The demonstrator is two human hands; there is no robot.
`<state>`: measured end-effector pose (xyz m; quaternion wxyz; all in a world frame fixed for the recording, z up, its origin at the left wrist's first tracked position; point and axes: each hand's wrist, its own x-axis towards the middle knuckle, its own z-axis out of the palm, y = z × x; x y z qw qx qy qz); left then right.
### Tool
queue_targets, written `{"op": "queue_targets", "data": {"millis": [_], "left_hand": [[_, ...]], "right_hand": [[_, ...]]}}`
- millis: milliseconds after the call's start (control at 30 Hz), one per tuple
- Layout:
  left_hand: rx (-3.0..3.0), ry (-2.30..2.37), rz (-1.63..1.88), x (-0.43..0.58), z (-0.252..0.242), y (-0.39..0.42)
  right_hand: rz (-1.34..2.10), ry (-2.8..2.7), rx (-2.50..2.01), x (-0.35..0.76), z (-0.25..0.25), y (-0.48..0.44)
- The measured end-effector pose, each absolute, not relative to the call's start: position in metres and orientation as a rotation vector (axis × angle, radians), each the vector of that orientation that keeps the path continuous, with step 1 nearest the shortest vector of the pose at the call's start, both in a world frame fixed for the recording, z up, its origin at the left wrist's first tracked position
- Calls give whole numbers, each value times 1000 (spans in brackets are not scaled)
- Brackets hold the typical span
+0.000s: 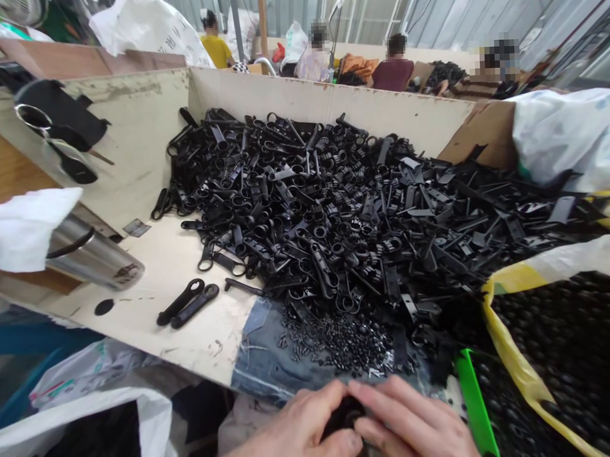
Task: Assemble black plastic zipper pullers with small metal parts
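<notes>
My left hand (302, 423) and my right hand (414, 418) meet at the table's front edge. Between them they grip a small black plastic part (345, 414); most of it is hidden by my fingers, so its full shape does not show. Just beyond my fingertips, small dark metal pins (334, 344) lie scattered on a piece of blue denim (259, 350). Behind them rises a large heap of black plastic parts (293, 189), many with ringed ends. Two black handle-shaped pieces (187, 304) lie side by side, left of the heap.
A steel tumbler (98, 252) leans at the left beside white tissue (27, 221). Right of my hands stand a green bin (475, 402) and a yellow-edged sack (512, 341) of black pieces. Another white sack (156, 420) is at lower left. Several people sit beyond the back board (330, 97).
</notes>
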<state>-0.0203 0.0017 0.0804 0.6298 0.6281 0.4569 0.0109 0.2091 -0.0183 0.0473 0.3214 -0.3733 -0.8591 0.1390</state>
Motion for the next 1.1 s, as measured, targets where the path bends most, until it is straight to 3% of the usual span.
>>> {"op": "queue_targets", "data": {"millis": [167,467,600,833,1100], "left_hand": [[1235,715,373,-31,61,-10],[1897,1145,396,-33,19,-25],[1531,1273,406,-38,22,-21],[881,811,393,-46,47,-14],[801,838,289,-52,46,-16]], "right_hand": [[812,-1881,-1273,200,34,-33],[1198,-1478,-1282,176,15,-36],[1174,-1460,-1346,172,3,-31],[1202,-1542,-1174,162,13,-18],[1105,-1766,-1325,168,18,-21]]}}
